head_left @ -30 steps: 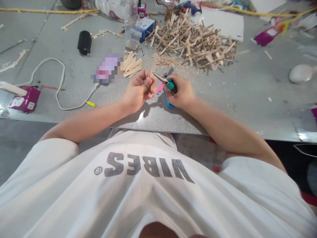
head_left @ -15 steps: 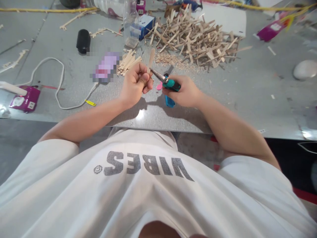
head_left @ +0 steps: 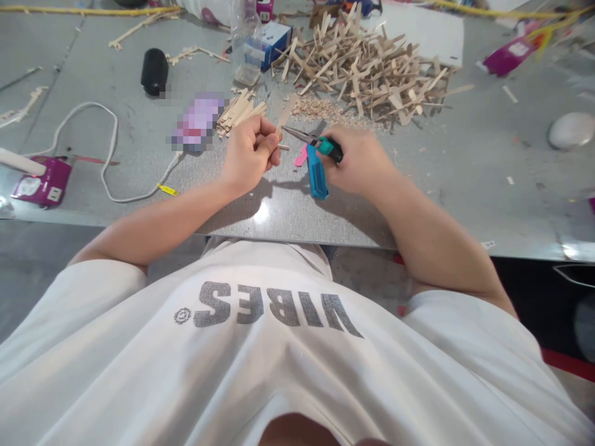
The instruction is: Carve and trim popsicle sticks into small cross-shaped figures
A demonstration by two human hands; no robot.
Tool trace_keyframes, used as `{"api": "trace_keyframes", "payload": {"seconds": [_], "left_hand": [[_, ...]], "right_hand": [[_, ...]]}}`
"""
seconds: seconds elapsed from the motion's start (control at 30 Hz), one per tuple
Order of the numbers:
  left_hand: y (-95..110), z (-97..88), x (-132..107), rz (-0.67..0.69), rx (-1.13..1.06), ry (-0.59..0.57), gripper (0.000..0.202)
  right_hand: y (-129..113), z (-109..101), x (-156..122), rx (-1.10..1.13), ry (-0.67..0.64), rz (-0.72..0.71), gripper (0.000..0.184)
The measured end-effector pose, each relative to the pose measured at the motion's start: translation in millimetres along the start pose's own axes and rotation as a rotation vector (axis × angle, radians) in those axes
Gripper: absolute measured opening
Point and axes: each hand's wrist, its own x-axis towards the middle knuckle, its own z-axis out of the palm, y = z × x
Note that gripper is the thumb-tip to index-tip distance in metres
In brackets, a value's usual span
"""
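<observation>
My left hand (head_left: 251, 155) is closed around a flat wooden craft stick (head_left: 284, 114) that points up and away from me. My right hand (head_left: 357, 162) grips pliers (head_left: 313, 139) with teal handles; their thin metal jaws reach left and meet the stick just above my left fingers. A small cut piece of wood (head_left: 283, 147) shows by my left fingertips. Under the hands lie a blue box cutter (head_left: 317, 173) and a pink scrap (head_left: 300, 155) on the grey table (head_left: 139, 179).
A big heap of wooden sticks (head_left: 362, 62) and sawdust (head_left: 320, 110) lies beyond the hands. A small stack of sticks (head_left: 239, 110), a blurred purple object (head_left: 195, 121), a black cylinder (head_left: 154, 71), a white cable (head_left: 109, 155) and a purple power strip (head_left: 41, 189) sit to the left.
Both hands shifted slightly away from me on the table. The stick tilted to the right, the pliers now lie more level against it, and a small cut piece appeared by my left fingers.
</observation>
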Motion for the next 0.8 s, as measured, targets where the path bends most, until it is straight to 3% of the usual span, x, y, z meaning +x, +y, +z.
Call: {"api": "trace_keyframes", "payload": {"seconds": [0.1, 0.23, 0.47, 0.67, 0.8], "left_hand": [[-0.5, -1.8, 0.7, -0.038, 0.015, -0.023, 0.032], [1.2, -3.4, 0.6, -0.114, 0.014, -0.066, 0.026], [15.4, -1.4, -3.2, -0.319, -0.189, -0.152, 0.033], [-10.9, -4.7, 3.7, -0.156, -0.232, -0.260, 0.030], [-22.6, -7.6, 8.6, -0.001, -0.152, -0.258, 0.033]], "right_hand": [[13.8, 7.6, 0.7, -0.127, 0.076, -0.036, 0.030], [29.4, 15.8, 2.3, -0.156, 0.137, -0.072, 0.031], [37.5, 16.1, 7.9, -0.143, 0.137, -0.027, 0.029], [27.4, 19.1, 5.9, 0.163, 0.060, -0.136, 0.027], [8.9, 11.7, 2.1, 0.452, -0.089, -0.073, 0.029]]}}
